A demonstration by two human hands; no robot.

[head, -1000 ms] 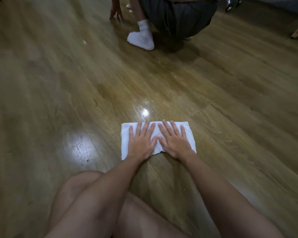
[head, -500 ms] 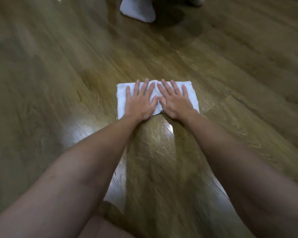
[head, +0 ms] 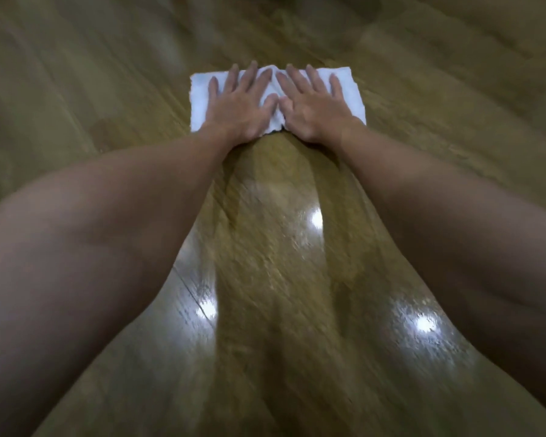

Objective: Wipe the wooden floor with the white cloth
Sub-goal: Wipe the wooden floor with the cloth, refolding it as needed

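Pressing flat on the white cloth (head: 347, 89) with left hand (head: 240, 110) and right hand (head: 316, 111) side by side, fingers spread; lying far out on the wooden floor (head: 92, 89), long axis running left to right, both hands equally near.

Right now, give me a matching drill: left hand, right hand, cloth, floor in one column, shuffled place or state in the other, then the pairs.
Column one:
1. left hand
2. right hand
3. white cloth
4. wooden floor

Column two:
A. glossy, with bright glare spots
B. flat on the cloth's right half
C. lies spread under both palms
D. flat on the cloth's left half

Pairs: 1-D, 2-B, 3-C, 4-A
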